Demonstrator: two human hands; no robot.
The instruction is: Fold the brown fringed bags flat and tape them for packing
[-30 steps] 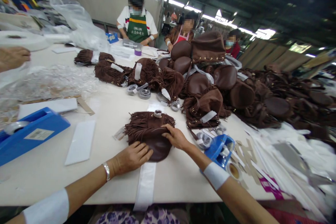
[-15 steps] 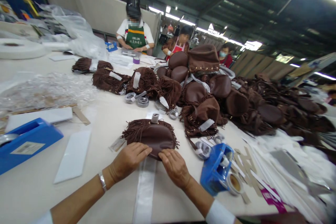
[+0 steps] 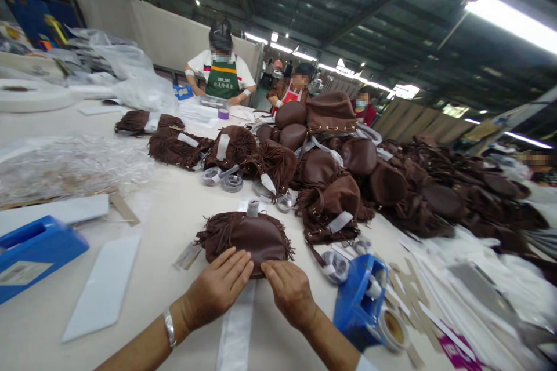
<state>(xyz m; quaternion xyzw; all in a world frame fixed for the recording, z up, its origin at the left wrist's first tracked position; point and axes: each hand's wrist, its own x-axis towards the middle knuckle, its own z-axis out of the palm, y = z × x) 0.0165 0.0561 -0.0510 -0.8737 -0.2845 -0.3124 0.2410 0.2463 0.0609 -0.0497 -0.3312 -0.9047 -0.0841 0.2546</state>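
Note:
In front of me a dark brown fringed bag (image 3: 256, 237) lies with its smooth rounded base turned toward me. My left hand (image 3: 220, 284) rests on its near left side, fingers stretched flat over the leather. At the near right edge, my right hand (image 3: 289, 290) has its fingers bent and pressed on the rim; its thumb is mostly hidden. A small wrapped roll (image 3: 253, 208) stands at the bag's far edge. Under the bag runs a clear plastic strip (image 3: 235, 333) toward me. A small packet (image 3: 188, 256) lies to the bag's left.
More brown bags (image 3: 322, 165) are heaped across the back and right. Blue tape dispensers stand at left (image 3: 41, 255) and right (image 3: 359, 295). A white foam sheet (image 3: 104, 287) and plastic bags (image 3: 78, 165) lie left. A co-worker in a green apron (image 3: 221, 80) works across the table.
My left hand has slid farther up onto the bag's base, its fingers now flatter. My right hand stays at the edge. The view has tilted up slightly.

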